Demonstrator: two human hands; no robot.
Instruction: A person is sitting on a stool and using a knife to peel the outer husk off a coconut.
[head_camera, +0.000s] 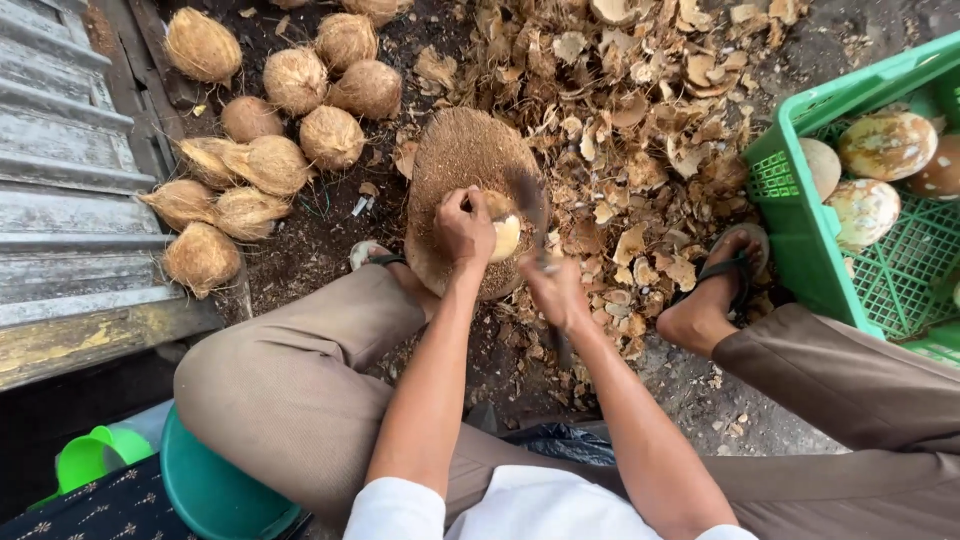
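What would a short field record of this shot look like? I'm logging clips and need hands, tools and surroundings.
left hand: grips a coconut on a round block
right hand: grips a blade, blurred, beside the coconut
pile: brown husked coconuts, left on the ground
shells: chips strewn behind and right of the block
crate: green, right, holds pale peeled coconuts
feet: sandals either side of the block

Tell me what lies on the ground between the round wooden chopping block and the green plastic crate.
In the head view, a litter of broken brown coconut shell pieces covers the dirt between the round wooden chopping block and the green plastic crate; the person's sandalled foot rests there too.
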